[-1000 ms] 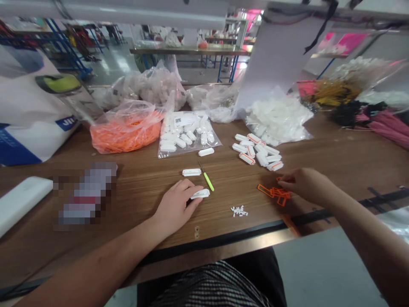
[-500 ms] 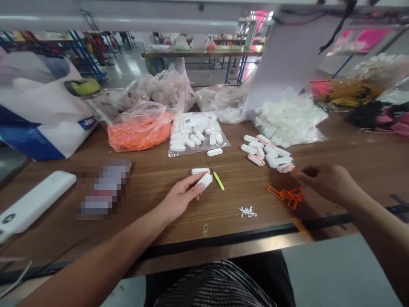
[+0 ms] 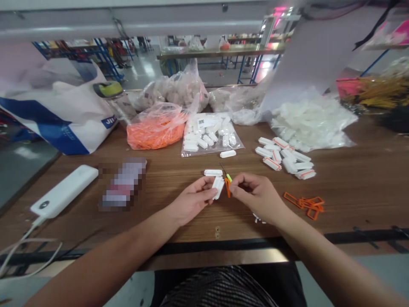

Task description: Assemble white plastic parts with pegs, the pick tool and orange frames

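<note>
The left hand (image 3: 194, 200) pinches a white plastic case (image 3: 218, 187) at its fingertips. The right hand (image 3: 255, 196), closed, pinches an orange frame (image 3: 227, 187) against the case's near edge. Fitting them together seems in hand; the next move calls for square alignment.

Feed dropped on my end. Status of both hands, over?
Left hand pinches white case. Right hand pinches orange clip, close beside it. Green tool lies just behind; nothing between them.
</note>
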Tool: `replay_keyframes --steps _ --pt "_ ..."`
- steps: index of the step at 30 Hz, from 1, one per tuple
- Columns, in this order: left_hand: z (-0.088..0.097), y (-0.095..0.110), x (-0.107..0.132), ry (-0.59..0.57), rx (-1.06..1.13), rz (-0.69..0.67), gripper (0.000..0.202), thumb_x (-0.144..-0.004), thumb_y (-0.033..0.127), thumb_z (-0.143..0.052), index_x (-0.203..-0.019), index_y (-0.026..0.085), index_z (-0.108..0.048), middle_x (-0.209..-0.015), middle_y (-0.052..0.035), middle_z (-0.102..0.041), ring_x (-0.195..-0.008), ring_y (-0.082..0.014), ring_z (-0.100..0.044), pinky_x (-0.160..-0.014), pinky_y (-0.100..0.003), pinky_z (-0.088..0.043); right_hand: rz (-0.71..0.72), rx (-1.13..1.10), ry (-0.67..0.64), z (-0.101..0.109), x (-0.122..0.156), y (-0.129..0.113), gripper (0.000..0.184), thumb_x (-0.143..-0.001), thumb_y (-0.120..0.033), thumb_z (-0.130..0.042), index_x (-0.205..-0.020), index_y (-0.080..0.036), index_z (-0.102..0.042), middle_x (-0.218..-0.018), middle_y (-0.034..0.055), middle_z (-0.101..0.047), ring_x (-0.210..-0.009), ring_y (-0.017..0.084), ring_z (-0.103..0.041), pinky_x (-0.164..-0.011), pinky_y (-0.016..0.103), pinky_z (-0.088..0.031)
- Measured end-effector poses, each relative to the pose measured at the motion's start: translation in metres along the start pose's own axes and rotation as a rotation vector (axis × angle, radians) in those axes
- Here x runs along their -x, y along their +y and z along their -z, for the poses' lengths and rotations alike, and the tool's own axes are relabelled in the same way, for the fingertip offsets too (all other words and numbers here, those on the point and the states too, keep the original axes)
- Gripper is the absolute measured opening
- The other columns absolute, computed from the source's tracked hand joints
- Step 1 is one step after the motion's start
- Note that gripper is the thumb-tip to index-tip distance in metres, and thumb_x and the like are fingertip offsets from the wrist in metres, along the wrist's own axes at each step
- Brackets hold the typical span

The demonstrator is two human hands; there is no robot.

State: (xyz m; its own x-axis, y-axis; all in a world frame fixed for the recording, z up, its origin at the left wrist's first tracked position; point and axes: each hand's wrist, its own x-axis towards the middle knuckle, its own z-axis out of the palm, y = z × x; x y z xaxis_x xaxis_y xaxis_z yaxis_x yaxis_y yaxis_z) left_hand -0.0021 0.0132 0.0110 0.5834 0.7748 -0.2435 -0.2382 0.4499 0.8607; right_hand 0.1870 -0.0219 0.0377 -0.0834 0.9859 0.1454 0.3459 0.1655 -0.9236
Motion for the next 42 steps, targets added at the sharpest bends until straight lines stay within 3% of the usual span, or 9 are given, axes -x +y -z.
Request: replay_keyframes --steps 4,16,22,33,38,42 --pt "-0.002 -0.002 0.001 0.004 -0.046 0.003 0.048 -0.072 0.027 -0.077 -0.118 0.022 -0.064 -0.094 -0.0043 -0.065 -0.078 -0.0122 -0.056 -0.06 -0.022 -0.041 0.025 -0.012 0.025 -0.003 0.003 0.006 0.013 -0.078 -0.026 -0.06 -0.067 -0.019 -0.061 -0.063 -0.0007 -0.063 -0.057 0.011 -0.054 -0.056 0.025 -0.044" --pt "-0.006 -0.009 0.001 0.024 -0.179 -0.065 0.041 -0.072 0.027 -0.078 -0.109 0.018 -0.063 -0.097 -0.0048 -0.07 -0.08 -0.0139 -0.062 -0.066 -0.026 -0.048 0.023 -0.012 0.018 -0.009 0.007 0.01 0.013 -0.078 -0.025 -0.061 -0.067 -0.019 -0.06 -0.063 -0.001 -0.062 -0.056 0.01 -0.052 -0.054 0.024 -0.042" --pt "-0.006 -0.01 0.0 0.011 -0.177 -0.066 0.039 -0.072 0.025 -0.078 -0.107 0.018 -0.064 -0.096 -0.0046 -0.071 -0.081 -0.0142 -0.063 -0.065 -0.025 -0.048 -0.035 -0.146 0.056 -0.012 0.008 0.009 0.013 -0.079 -0.028 -0.064 -0.071 -0.019 -0.057 -0.06 -0.0028 -0.06 -0.053 0.01 -0.052 -0.052 0.024 -0.043" --pt "-0.01 -0.008 0.002 0.064 -0.175 -0.035 0.041 -0.07 0.025 -0.08 -0.107 0.016 -0.064 -0.094 -0.0058 -0.071 -0.079 -0.0149 -0.064 -0.061 -0.023 -0.048 -0.085 -0.198 0.096 -0.01 0.009 0.017 0.012 -0.078 -0.029 -0.066 -0.076 -0.018 -0.07 -0.067 0.0027 -0.066 -0.057 0.013 -0.059 -0.048 0.026 -0.047" --pt "-0.008 -0.008 0.001 0.061 -0.187 -0.042 0.042 -0.071 0.025 -0.078 -0.11 0.017 -0.065 -0.094 -0.0061 -0.071 -0.081 -0.0159 -0.064 -0.062 -0.023 -0.048 -0.005 -0.203 0.12 -0.008 0.006 0.021 0.005 -0.074 -0.027 -0.073 -0.074 -0.023 -0.076 -0.074 0.0026 -0.07 -0.058 0.011 -0.058 -0.048 0.024 -0.045" --pt "-0.006 -0.012 0.001 0.036 -0.19 -0.055 0.042 -0.073 0.025 -0.077 -0.113 0.018 -0.066 -0.098 -0.0069 -0.07 -0.084 -0.0162 -0.063 -0.066 -0.025 -0.049 -0.05 -0.246 0.13 -0.009 0.005 0.021 0.004 -0.071 -0.027 -0.075 -0.073 -0.023 -0.077 -0.065 0.0004 -0.07 -0.053 0.01 -0.056 -0.048 0.023 -0.046"
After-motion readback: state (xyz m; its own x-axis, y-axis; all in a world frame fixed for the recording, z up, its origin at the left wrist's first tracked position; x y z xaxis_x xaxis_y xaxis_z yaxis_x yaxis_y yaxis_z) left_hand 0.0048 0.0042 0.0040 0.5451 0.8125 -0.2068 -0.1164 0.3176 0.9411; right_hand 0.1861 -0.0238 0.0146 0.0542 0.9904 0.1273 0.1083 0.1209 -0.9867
